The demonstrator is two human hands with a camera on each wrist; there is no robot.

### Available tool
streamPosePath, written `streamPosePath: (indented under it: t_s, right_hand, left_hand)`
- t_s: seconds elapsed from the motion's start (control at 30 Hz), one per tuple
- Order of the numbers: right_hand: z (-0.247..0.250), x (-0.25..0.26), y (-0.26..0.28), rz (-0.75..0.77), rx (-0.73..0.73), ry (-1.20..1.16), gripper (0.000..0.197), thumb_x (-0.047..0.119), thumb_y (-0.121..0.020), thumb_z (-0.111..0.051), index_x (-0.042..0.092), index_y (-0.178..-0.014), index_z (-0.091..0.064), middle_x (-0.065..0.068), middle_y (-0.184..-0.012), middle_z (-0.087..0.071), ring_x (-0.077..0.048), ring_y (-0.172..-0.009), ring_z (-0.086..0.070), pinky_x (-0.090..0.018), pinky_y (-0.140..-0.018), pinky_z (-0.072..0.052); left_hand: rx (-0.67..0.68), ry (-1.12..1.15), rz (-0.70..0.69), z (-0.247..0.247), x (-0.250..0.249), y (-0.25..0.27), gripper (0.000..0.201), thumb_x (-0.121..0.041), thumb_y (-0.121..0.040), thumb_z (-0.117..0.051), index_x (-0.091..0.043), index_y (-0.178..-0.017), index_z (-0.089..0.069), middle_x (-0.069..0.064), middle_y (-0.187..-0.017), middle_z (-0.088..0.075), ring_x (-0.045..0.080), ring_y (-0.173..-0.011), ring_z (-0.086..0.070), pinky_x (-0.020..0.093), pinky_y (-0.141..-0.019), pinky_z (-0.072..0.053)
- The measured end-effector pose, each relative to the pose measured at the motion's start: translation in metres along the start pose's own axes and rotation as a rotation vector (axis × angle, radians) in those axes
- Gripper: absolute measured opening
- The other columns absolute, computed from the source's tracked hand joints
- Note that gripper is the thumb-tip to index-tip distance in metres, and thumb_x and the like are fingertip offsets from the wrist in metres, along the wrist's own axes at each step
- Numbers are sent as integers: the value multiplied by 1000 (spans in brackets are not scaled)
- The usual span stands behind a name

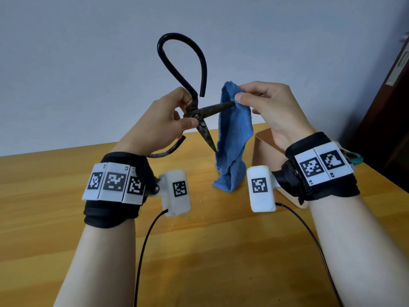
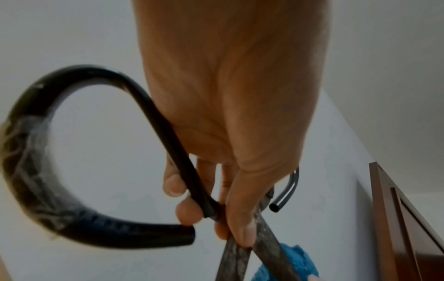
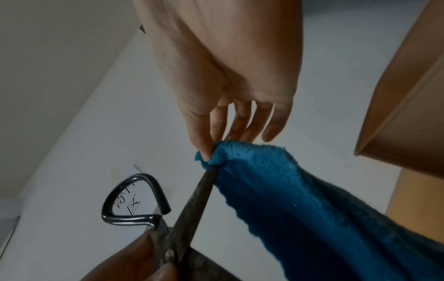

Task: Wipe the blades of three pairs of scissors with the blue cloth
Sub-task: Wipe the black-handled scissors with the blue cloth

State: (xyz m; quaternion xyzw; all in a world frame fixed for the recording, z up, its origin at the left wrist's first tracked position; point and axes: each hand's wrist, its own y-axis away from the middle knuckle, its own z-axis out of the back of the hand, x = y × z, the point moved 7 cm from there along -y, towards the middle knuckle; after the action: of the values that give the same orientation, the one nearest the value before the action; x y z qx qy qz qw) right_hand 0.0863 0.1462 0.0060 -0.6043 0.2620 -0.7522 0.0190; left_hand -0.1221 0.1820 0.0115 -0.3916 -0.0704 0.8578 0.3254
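Observation:
A large pair of old black scissors [image 1: 199,114] with rusty blades is held up above the table, blades spread wide. My left hand [image 1: 168,120] grips them at the pivot [image 2: 216,214], thumb and fingers around the metal. One blade points right into the blue cloth [image 1: 232,134]; the other points down. My right hand [image 1: 261,100] pinches a fold of the cloth [image 3: 276,180] around that blade's tip [image 3: 211,169] with thumb and forefinger. The rest of the cloth hangs down, its bottom end resting on the table. One looped handle [image 1: 177,63] rises above my left hand.
A tan cardboard box [image 1: 265,142] stands on the wooden table [image 1: 199,251] behind my right wrist, with a teal handle [image 1: 356,158] showing at its far side. A dark wooden door [image 1: 387,120] is at the right. Small crumbs lie on the table under the hands.

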Motion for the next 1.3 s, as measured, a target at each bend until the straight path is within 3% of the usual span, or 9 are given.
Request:
streamPosePath:
  t_s: [0.17,0.27,0.5,0.8,0.9,0.97,1.03,1.1,1.3]
  right_hand:
    - [15,-9,-3,-26,-174,-97,6,13,-91,-67,14,-92,-72,2,-83,-68,-6,-77,-65,-27,-74,-56]
    - [23,-12,-3,-35,-251,-173,10,13,-93,-66,10,-100,-72,2,-84,-69,-3,-74,-66,-19,-69,-52]
    - [-15,-4,1,-46,111,-54,12,17,-90,-69,11,-98,-77,2,-91,-75,-4,-84,-68,-16,-74,-50]
    - [-43,-3,10,9,174,39,12,11,-89,-70,17,-84,-79,9,-89,-78,-3,-91,-71,-17,-83,-54]
    - [-51,-2,14,-5,207,92,24,7,-92,-57,12,-91,-80,-1,-97,-76,-34,-108,-61,-40,-93,-53]
    - [-60,-4,17,-25,251,128,35,6,-92,-50,25,-89,-79,-4,-98,-75,-46,-110,-54,-51,-96,-48]
    - [-64,-7,17,-45,299,133,37,5,-94,-50,33,-92,-74,-15,-105,-73,-35,-99,-67,-38,-89,-56]
    - [-61,-9,17,-38,336,133,28,7,-94,-58,28,-102,-75,-8,-105,-74,-16,-94,-70,-21,-82,-54]
    - [-57,-11,14,30,284,95,8,17,-86,-76,15,-93,-78,3,-86,-76,-4,-80,-70,-17,-73,-52]
  left_hand:
    - [8,-85,-7,9,0,3,16,-14,-95,-67,-17,-101,-52,-9,-98,-64,25,-60,-57,27,-62,-49]
    - [47,-158,13,12,1,6,16,-18,-96,-67,-23,-102,-53,-10,-98,-63,17,-57,-60,30,-65,-47]
    - [75,-242,42,6,-2,6,17,-21,-95,-67,-27,-103,-52,-9,-101,-66,17,-68,-62,34,-67,-46]
    - [46,-305,11,8,-5,2,23,-20,-93,-68,-32,-96,-49,-11,-99,-64,16,-68,-63,46,-74,-54]
    - [37,-308,3,9,-6,3,26,-21,-92,-68,-35,-93,-47,-11,-101,-64,15,-71,-60,49,-75,-53]
    - [48,-299,-9,6,-8,3,26,-21,-92,-68,-36,-92,-47,-11,-101,-64,14,-70,-59,48,-75,-53]
    - [59,-297,-14,5,-9,3,25,-20,-91,-68,-36,-92,-48,-12,-100,-63,12,-70,-58,46,-74,-52]
    - [65,-297,3,7,-6,3,23,-20,-92,-68,-34,-94,-50,-12,-100,-63,9,-71,-57,44,-75,-51]
    - [76,-303,-1,6,-7,3,24,-20,-92,-69,-33,-95,-49,-10,-102,-63,8,-70,-57,40,-72,-47]
